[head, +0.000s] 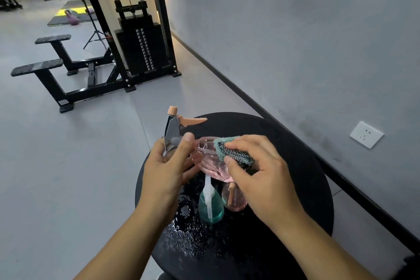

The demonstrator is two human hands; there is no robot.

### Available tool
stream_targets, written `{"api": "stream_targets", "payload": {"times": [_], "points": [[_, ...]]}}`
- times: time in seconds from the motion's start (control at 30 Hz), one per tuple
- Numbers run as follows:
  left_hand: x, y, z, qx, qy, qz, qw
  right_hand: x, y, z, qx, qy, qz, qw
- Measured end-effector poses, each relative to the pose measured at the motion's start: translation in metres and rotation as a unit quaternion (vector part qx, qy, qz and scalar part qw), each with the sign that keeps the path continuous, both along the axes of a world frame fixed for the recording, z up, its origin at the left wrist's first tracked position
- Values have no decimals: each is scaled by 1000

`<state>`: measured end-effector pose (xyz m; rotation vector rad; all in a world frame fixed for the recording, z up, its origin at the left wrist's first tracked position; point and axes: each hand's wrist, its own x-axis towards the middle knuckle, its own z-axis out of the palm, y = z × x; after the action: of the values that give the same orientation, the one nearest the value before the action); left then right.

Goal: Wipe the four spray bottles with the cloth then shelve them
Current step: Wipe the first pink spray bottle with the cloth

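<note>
Round black table [295,166] fills the lower centre of the frame, beaded with water at its lower left. Above it, the left hand [168,166] curls its fingers round the neck of a tilted pink spray bottle [209,161]. The right hand [261,175] pinches a teal cloth [229,150] against that bottle. Below them, a teal bottle [211,207] and another pink bottle [234,200] stand on the table.
</note>
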<state>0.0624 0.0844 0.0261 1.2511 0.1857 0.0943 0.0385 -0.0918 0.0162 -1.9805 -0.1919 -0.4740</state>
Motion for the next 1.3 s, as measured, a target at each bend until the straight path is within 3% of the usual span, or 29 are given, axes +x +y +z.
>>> {"api": "stream_targets", "payload": {"times": [0.13,0.6,0.77,1.0,1.17,1.3], "points": [[3,4,-1,-46,48,18,998,-5,6,-5,-29,12,3,999],[9,14,-1,-123,77,-39,989,1,2,0,105,56,-8,993],[7,12,-2,-50,109,-38,992,1,1,-2,106,25,-15,994],[5,7,0,-58,122,-22,991,4,-1,-11,49,18,-9,999],[5,8,-5,-28,111,-10,993,4,-1,-16,-67,28,-28,997],[-1,1,-10,-9,111,-38,993,1,6,-15,-95,5,16,995]]}}
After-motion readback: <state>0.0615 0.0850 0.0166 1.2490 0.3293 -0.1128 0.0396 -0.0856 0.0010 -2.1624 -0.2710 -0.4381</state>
